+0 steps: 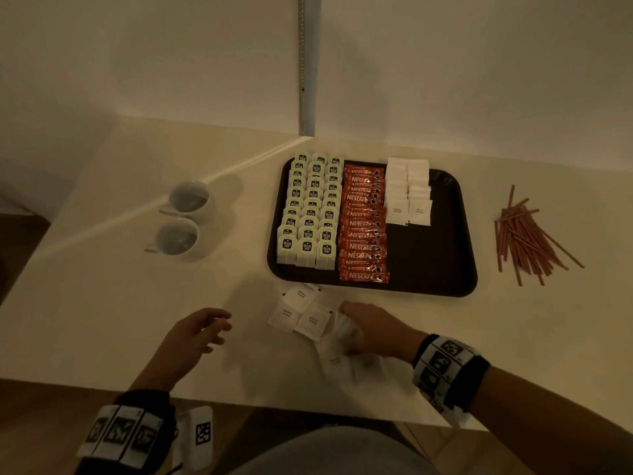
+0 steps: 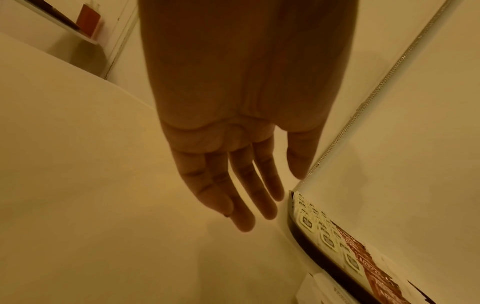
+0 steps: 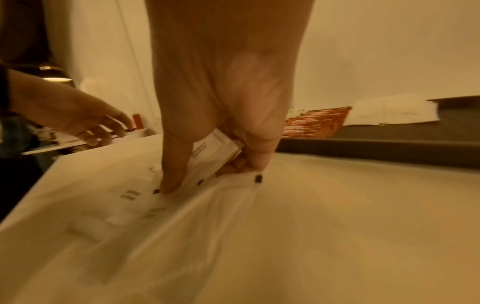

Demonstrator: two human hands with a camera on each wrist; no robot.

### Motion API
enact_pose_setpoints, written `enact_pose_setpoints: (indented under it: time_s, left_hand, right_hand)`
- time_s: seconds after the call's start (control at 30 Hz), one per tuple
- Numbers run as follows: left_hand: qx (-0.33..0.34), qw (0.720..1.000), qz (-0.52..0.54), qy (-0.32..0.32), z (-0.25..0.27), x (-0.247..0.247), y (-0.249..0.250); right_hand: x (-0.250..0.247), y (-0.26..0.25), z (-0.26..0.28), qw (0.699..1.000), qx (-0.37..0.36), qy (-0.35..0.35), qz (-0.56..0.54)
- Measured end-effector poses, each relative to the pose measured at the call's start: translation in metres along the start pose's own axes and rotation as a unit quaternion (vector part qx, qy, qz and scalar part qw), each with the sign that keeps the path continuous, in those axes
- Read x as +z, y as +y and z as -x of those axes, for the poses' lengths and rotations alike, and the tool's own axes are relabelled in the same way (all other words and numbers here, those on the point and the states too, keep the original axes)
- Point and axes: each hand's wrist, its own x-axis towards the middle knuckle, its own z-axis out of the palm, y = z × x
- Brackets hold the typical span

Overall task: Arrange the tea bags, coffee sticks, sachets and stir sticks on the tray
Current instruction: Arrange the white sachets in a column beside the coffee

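Just below the near edge of the tray (image 1: 459,234), on the white table (image 1: 102,303), lie the loose sachets (image 1: 301,315), and they are what the coming move turns on. They sit directly under and just left of the right hand (image 1: 371,329), between it and the left hand (image 1: 197,332), with the tray's near rim just beyond them. The right hand is plainly the nearer of the two: it is already on the pile, while the left hovers apart from it, off to the side.

From the right wrist view, the right hand's fingers (image 3: 171,164) and thumb are curled round a sachet (image 3: 213,152), held on edge and tilted, with the fingertips pressing down among the others on the table (the pile there is blurred, so how many are gathered I cannot tell). The left hand holds nothing; its fingers (image 2: 244,185) are straight and relaxed above the bare table, close beside the tray's left corner.

On the tray, the tea bags (image 1: 310,210) fill three rows at the left, the coffee sticks (image 1: 363,224) run in a column beside them, and the placed sachets (image 1: 407,190) occupy only the far part of the next two columns. My judgement is that the held sachet goes forward and slightly right to the dark gap below them. The stir sticks (image 1: 527,238) lie in a loose heap on the table right of the tray, not yet arranged.
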Motion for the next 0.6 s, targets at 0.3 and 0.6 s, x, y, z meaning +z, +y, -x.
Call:
enact_pose_setpoints:
  time_s: [0.3, 0.6]
  left_hand:
    - [0.035, 0.999, 0.002, -0.005, -0.013, 0.002, 0.024]
    - [0.137, 0.981, -0.003, -0.139, -0.045, 0.043, 0.115]
  right_hand:
    - [-0.023, 0.017, 0.0, 0.991, 0.036, 0.025, -0.124]
    - [-0.093, 0.012, 0.021, 0.956, 0.016, 0.064, -0.285]
